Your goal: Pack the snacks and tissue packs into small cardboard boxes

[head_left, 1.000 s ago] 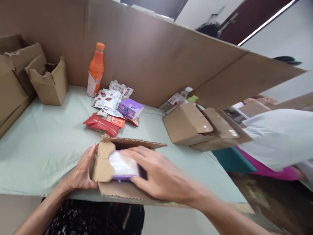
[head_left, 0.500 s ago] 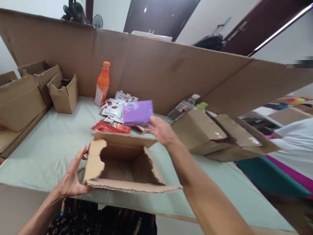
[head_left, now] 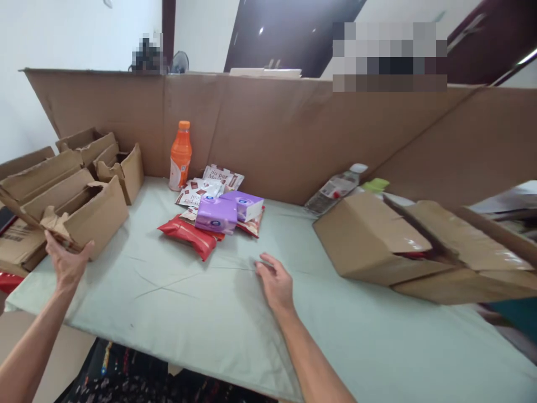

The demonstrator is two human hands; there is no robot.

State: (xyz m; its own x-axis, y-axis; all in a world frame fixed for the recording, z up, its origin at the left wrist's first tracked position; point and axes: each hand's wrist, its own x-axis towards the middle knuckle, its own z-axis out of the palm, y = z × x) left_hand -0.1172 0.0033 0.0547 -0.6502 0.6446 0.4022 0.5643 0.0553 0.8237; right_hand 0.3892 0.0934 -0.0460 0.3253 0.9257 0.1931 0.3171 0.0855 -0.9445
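We observe the left arm reaching forward, left hand (head_left: 69, 263) spread wide and gripping the near end of the box (head_left: 103, 224); right hand (head_left: 277, 282) over the cloth (head_left: 176, 313), half open, fingers loosely curled, holding nothing. Box: just beyond the left hand, well apart from the right; brown cardboard, torn-edged.

open-topped brown cardboard box (head_left: 103, 223), ragged-edged, at the left

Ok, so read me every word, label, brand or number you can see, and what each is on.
"Su per", second line starting "Me": back white sachet.
"per", upside down: front white sachet; rest unclear.
Too small or blurred: marks on the purple packs, orange bottle, clear bottle.
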